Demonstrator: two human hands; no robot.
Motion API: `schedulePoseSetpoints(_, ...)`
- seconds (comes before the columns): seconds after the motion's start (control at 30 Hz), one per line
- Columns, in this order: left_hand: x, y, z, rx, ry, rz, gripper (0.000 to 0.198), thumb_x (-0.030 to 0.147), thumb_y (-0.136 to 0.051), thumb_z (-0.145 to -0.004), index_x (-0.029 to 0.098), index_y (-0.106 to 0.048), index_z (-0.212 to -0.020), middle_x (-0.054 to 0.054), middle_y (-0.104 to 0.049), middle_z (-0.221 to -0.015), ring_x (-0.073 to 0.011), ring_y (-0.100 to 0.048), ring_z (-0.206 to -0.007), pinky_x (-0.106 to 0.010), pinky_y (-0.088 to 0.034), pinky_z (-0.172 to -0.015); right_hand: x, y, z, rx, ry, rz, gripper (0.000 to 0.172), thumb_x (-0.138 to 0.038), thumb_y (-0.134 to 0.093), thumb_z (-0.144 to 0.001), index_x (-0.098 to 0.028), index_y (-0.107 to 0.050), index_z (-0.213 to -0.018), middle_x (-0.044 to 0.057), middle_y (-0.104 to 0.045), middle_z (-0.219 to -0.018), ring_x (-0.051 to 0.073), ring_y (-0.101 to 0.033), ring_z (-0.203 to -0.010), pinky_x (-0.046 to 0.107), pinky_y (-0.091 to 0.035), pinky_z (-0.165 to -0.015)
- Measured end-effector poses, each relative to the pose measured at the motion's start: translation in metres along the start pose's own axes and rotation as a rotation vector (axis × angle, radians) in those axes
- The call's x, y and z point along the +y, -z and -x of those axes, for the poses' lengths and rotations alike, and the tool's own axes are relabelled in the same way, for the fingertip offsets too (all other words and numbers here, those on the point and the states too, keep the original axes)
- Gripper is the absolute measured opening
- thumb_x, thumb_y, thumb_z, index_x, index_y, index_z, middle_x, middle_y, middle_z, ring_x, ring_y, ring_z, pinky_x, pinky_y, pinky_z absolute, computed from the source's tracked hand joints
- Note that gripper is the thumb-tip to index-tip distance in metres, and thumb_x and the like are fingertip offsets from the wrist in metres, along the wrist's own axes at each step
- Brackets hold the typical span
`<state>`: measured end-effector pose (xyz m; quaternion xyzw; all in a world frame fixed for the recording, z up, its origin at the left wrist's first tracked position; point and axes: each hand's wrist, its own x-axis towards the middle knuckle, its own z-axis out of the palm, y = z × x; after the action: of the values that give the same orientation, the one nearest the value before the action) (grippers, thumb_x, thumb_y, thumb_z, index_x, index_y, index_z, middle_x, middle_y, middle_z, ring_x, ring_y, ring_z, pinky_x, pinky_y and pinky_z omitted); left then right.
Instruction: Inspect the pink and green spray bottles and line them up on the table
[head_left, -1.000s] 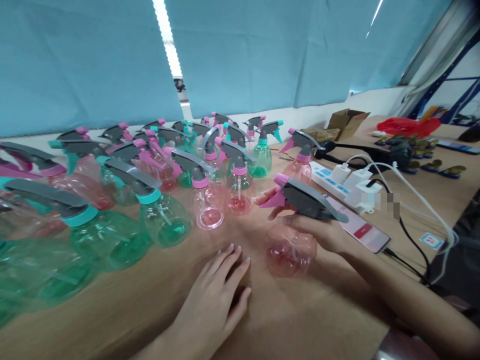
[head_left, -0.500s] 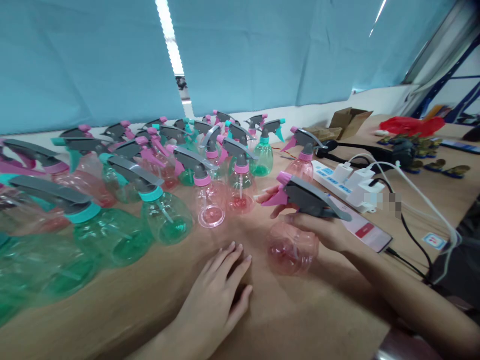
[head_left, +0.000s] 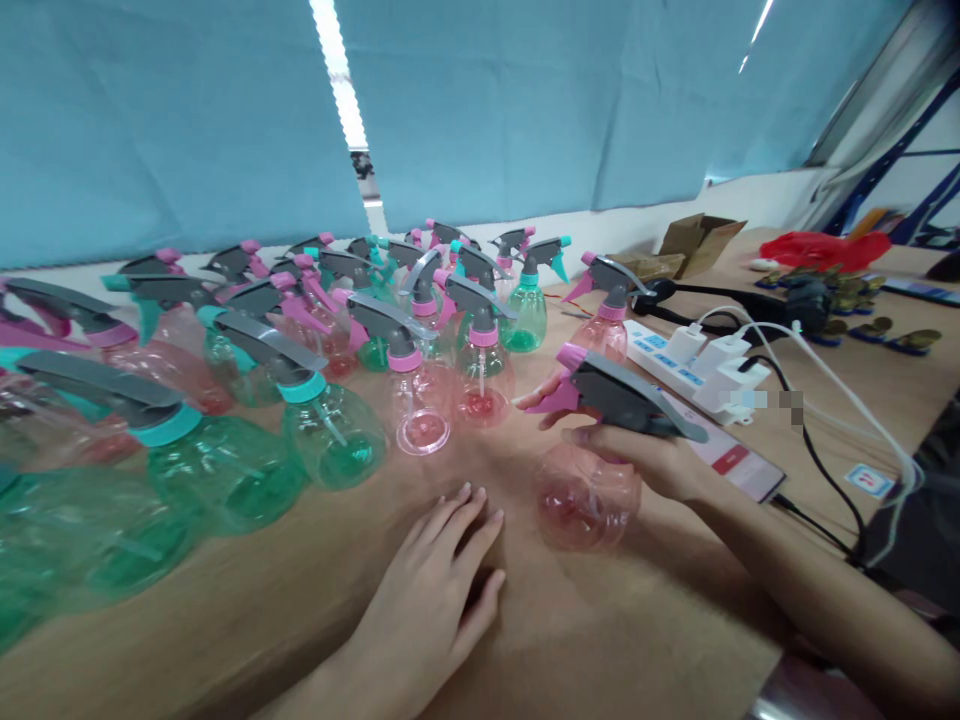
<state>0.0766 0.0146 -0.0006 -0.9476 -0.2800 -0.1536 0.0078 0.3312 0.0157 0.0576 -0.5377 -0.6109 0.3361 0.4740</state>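
Observation:
My right hand (head_left: 626,450) is closed round the neck of a pink spray bottle (head_left: 581,505), under its grey head and pink trigger. The bottle's clear pink body rests on the table (head_left: 570,640), its nozzle pointing left. My left hand (head_left: 446,575) lies flat on the tabletop with its fingers stretched out, holding nothing. Closest beyond it are a pink spray bottle (head_left: 421,405) with a ring-shaped base and a green spray bottle (head_left: 334,435). Just behind stands another pink spray bottle (head_left: 484,385).
Many more green and pink spray bottles crowd the left and back, including a large green one (head_left: 221,470). To the right are a white power strip (head_left: 667,360) with plugs and cables, a phone (head_left: 739,455), a headset (head_left: 720,300), an open cardboard box (head_left: 697,245) and a red plastic bag (head_left: 825,252).
Almost nothing differs. The spray bottle in my right hand has shifted very slightly; my left hand and the other bottles are where they were.

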Motion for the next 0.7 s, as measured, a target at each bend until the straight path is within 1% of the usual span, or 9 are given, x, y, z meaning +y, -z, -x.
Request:
schedulePoseSetpoints(0.03,0.000,0.000,0.000,-0.002,0.002,0.002,0.040,0.022,-0.048,-0.092,0.014,-0.052,-0.131,-0.014,-0.053,-0.136,-0.0303,-0.048,-0.126,-0.049,-0.043,-0.099,0.002,0.001,0.001,0.032,-0.012,0.039,0.008,-0.033,-0.061,-0.076,-0.026,-0.064,-0.079,-0.001,-0.066,-0.077,0.020,-0.061,-0.073,0.035,-0.050,-0.067)
schedulePoseSetpoints(0.1,0.001,0.000,-0.001,-0.003,0.000,0.005,0.040,0.022,-0.049,-0.092,0.013,-0.052,-0.131,-0.015,-0.053,-0.136,-0.0311,-0.048,-0.126,-0.049,-0.044,-0.099,0.006,0.003,0.003,0.086,-0.016,0.093,0.012,-0.037,-0.063,-0.076,-0.026,-0.061,-0.070,-0.001,-0.059,-0.068,0.018,-0.055,-0.063,0.033,-0.046,-0.057)
schedulePoseSetpoints(0.17,0.001,0.000,-0.001,0.000,-0.005,0.010,0.040,0.022,-0.049,-0.092,0.013,-0.052,-0.130,-0.016,-0.054,-0.135,-0.0315,-0.048,-0.126,-0.050,-0.044,-0.098,0.009,0.004,0.005,0.096,0.017,0.101,0.016,-0.040,-0.064,-0.074,-0.026,-0.060,-0.067,0.000,-0.057,-0.067,0.018,-0.051,-0.060,0.033,-0.044,-0.054)
schedulePoseSetpoints(0.27,0.000,0.001,0.000,0.007,-0.005,0.017,0.039,0.023,-0.049,-0.092,0.013,-0.053,-0.130,-0.015,-0.053,-0.136,-0.0313,-0.048,-0.126,-0.050,-0.044,-0.098,0.007,0.004,0.008,0.065,0.071,0.098,0.018,-0.044,-0.063,-0.074,-0.027,-0.062,-0.069,0.001,-0.061,-0.071,0.020,-0.054,-0.065,0.034,-0.047,-0.057)
schedulePoseSetpoints(0.33,0.000,0.001,0.000,0.010,-0.003,0.015,0.039,0.023,-0.049,-0.092,0.014,-0.053,-0.130,-0.014,-0.053,-0.136,-0.0307,-0.047,-0.127,-0.049,-0.044,-0.099,0.002,0.004,0.010,0.069,0.075,0.101,0.017,-0.043,-0.064,-0.075,-0.027,-0.063,-0.070,0.002,-0.063,-0.073,0.021,-0.057,-0.068,0.034,-0.048,-0.061)
schedulePoseSetpoints(0.43,-0.001,0.001,0.000,0.001,-0.008,0.000,0.039,0.024,-0.048,-0.093,0.014,-0.052,-0.131,-0.014,-0.052,-0.137,-0.0302,-0.047,-0.127,-0.049,-0.044,-0.099,-0.009,0.003,0.012,0.075,0.061,0.097,0.016,-0.042,-0.063,-0.076,-0.027,-0.064,-0.071,0.002,-0.064,-0.071,0.022,-0.058,-0.068,0.034,-0.048,-0.060)
schedulePoseSetpoints(0.53,-0.001,0.000,-0.001,-0.014,-0.015,-0.020,0.039,0.023,-0.048,-0.093,0.013,-0.052,-0.130,-0.015,-0.052,-0.137,-0.0306,-0.047,-0.127,-0.049,-0.044,-0.098,-0.015,0.001,0.009,0.049,0.069,0.063,0.012,-0.038,-0.063,-0.075,-0.027,-0.064,-0.081,0.002,-0.065,-0.076,0.023,-0.060,-0.074,0.036,-0.050,-0.067)
schedulePoseSetpoints(0.6,-0.001,0.000,-0.001,-0.018,-0.013,-0.026,0.039,0.023,-0.048,-0.093,0.013,-0.052,-0.130,-0.015,-0.052,-0.137,-0.0308,-0.047,-0.127,-0.049,-0.045,-0.098,-0.015,-0.001,0.006,0.038,0.081,0.045,0.016,-0.033,-0.063,-0.075,-0.027,-0.064,-0.090,0.002,-0.066,-0.083,0.024,-0.061,-0.081,0.038,-0.050,-0.073)
schedulePoseSetpoints(0.7,-0.001,0.000,-0.001,-0.018,-0.011,-0.026,0.039,0.024,-0.047,-0.094,0.012,-0.052,-0.130,-0.016,-0.052,-0.136,-0.0313,-0.047,-0.126,-0.050,-0.045,-0.097,-0.011,-0.003,0.001,0.014,0.100,0.036,0.017,-0.029,-0.063,-0.076,-0.026,-0.063,-0.093,0.001,-0.065,-0.082,0.023,-0.061,-0.080,0.038,-0.050,-0.072)
